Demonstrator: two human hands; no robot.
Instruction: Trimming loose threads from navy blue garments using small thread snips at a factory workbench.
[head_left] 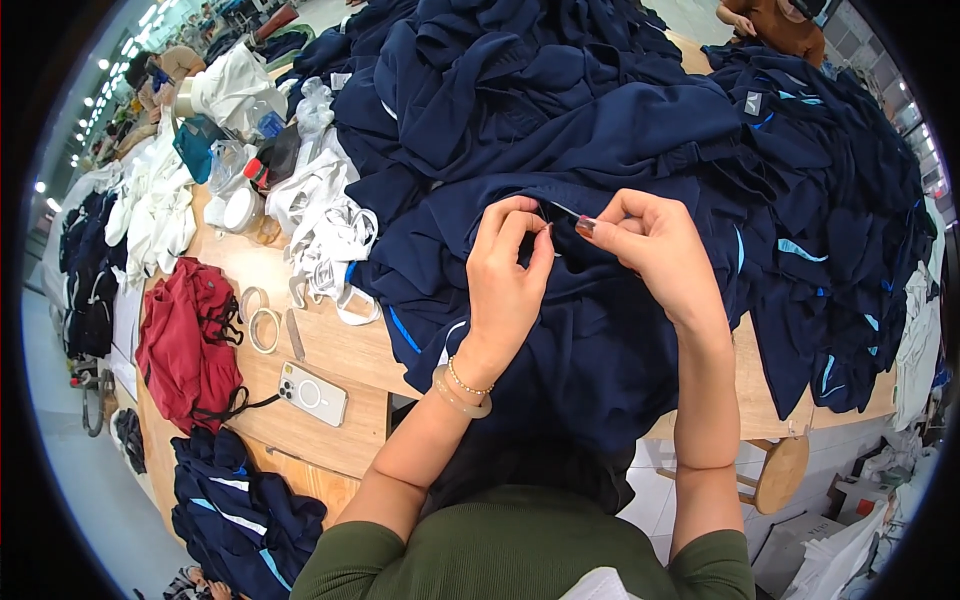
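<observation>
A navy garment (560, 330) is spread over the near edge of the wooden bench (340, 390) and hangs down toward the person's lap. Both hands are raised over its upper fold. The left hand (508, 285) is closed in a pinch — thumb and fingertips are gathered on a small bit of the navy fabric. The right hand (650, 245) is likewise pinched shut on a small slim tool (584, 224) with a reddish end; its exact kind cannot be told. The tool tip is held just beside the left fingertips, at the fabric fold.

Behind the garment, a large heap of navy clothing (620, 90) is piled across the bench. Left of the garment, white straps or bands (325, 235) are bunched, and a white phone (312, 394) lies flat on the bench. Further left of the garment — a crumpled red cloth (185, 340) and two tape rolls (260, 320). A beaded bracelet and a pale bangle (462, 392) are worn on the left wrist.
</observation>
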